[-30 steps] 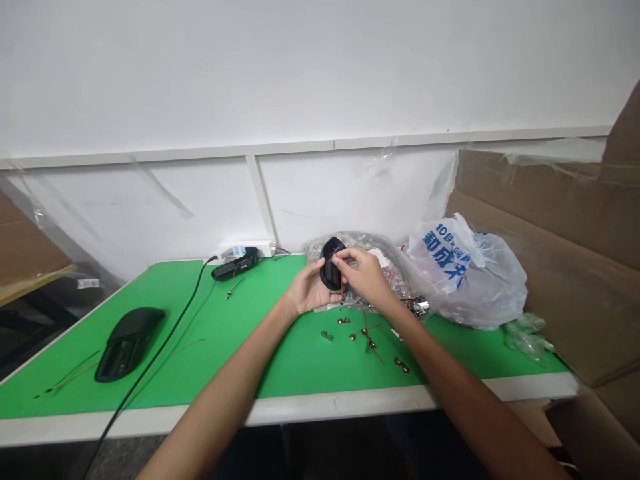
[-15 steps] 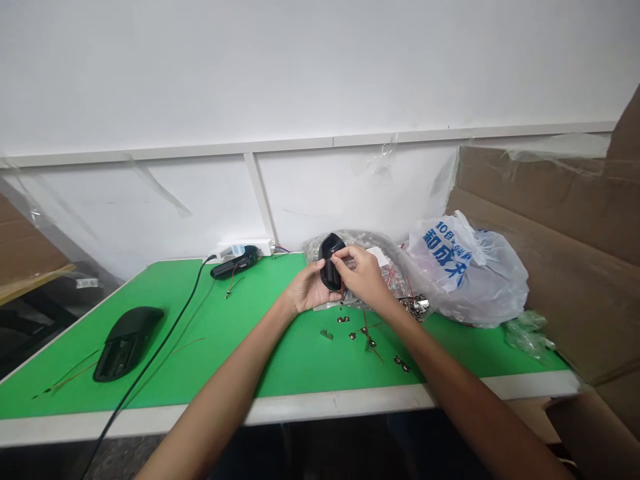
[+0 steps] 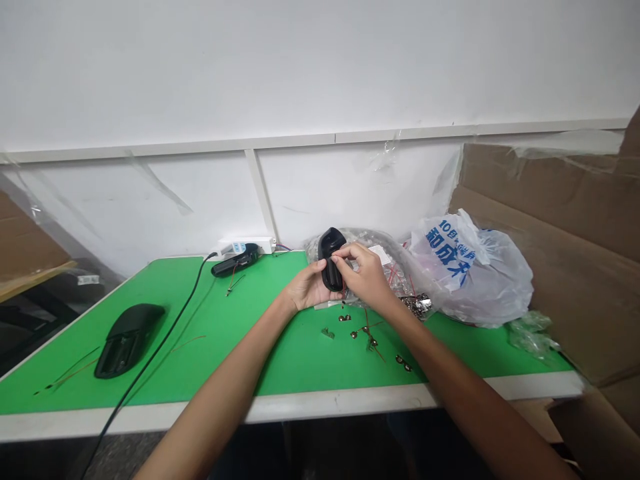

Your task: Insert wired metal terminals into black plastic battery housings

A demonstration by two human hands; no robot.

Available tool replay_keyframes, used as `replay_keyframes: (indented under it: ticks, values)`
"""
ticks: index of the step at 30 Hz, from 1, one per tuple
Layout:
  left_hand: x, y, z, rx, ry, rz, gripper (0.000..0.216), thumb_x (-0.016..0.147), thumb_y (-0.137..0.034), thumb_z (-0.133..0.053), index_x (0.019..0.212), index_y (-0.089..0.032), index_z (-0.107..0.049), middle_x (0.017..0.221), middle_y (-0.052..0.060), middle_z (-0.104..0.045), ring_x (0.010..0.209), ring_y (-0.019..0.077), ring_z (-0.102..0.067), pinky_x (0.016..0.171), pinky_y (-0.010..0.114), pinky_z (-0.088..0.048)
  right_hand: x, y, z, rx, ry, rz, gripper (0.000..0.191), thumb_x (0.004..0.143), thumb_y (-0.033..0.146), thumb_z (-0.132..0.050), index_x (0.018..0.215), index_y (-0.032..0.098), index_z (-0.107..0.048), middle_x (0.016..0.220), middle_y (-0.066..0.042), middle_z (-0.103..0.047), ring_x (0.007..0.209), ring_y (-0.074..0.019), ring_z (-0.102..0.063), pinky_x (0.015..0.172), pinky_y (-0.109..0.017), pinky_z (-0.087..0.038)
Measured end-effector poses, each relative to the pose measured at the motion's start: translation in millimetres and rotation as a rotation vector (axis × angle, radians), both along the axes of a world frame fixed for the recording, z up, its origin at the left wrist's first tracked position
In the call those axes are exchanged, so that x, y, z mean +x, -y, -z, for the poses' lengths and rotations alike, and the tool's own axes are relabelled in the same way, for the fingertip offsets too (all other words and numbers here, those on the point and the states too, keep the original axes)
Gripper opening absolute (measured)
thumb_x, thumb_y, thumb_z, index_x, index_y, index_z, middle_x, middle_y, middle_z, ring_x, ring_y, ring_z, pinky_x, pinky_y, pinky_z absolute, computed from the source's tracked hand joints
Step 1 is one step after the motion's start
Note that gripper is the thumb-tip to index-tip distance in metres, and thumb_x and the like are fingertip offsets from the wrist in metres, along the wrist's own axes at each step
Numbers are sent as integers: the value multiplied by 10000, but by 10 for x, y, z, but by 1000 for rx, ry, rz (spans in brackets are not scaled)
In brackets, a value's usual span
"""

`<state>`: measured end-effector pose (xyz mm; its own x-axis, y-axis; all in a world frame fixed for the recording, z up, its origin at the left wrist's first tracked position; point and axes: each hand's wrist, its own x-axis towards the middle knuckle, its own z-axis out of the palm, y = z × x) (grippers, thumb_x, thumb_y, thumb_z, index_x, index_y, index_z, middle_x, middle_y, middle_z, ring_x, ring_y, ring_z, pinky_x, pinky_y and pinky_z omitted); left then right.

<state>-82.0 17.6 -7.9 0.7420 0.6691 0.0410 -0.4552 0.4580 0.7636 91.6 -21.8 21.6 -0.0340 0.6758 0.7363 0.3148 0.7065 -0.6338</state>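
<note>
At the far left of the green table a black shell lies flat, with a black cable running past it up to the power strip at the wall. Further right, your left hand is closed around the lower back of the housing, holding it upright above the table's far middle. Your right hand meets it from the other side, thumb and forefinger pinched narrowly on its front. Small metal parts lie scattered below your wrists. A white bag sits at the right, beside the cardboard.
</note>
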Motion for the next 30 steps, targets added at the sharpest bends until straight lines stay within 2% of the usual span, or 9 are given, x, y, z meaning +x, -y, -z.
replay_keyframes:
  ticks: [5, 12, 16, 25, 30]
  values:
    - [-19, -9, 23, 1, -6, -19, 384, 778, -383, -907, 1012, -145, -718, 919, 97, -786, 826, 247, -745, 735, 369, -583, -8, 18, 6, 40, 15, 3, 112, 956, 288, -622, 864, 265, -681, 911, -55, -734, 913, -250, -684, 850, -417, -521]
    - [-45, -19, 28, -33, -7, -14, 501, 671, -407, -990, 1003, -131, -735, 921, 101, -797, 815, 243, -741, 766, 385, -592, -50, 4, 69, 102, 0, 19, 117, 977, 277, -613, 874, 261, -666, 902, -47, -719, 901, -235, -675, 832, -399, -534]
    - [-54, -35, 39, -43, -8, 9, 471, 691, -396, -967, 1005, -128, -741, 921, 103, -800, 810, 249, -744, 766, 381, -583, -82, -30, 131, 144, -33, 16, 98, 975, 268, -624, 885, 259, -662, 904, -38, -715, 903, -225, -679, 817, -387, -549]
    - [-87, -16, 39, -61, 13, -19, 415, 744, -357, -942, 1025, -127, -743, 940, 110, -803, 851, 252, -752, 795, 384, -588, -136, -78, 199, 57, -163, -33, 113, 962, 296, -643, 862, 247, -668, 893, -39, -721, 879, -216, -680, 810, -374, -560]
    - [-83, -15, 36, -56, 7, -15, 417, 748, -355, -941, 1033, -121, -748, 955, 119, -806, 857, 254, -755, 806, 393, -594, -116, -71, 180, 52, -143, -39, 121, 962, 306, -643, 860, 247, -672, 894, -40, -722, 877, -215, -681, 820, -375, -561]
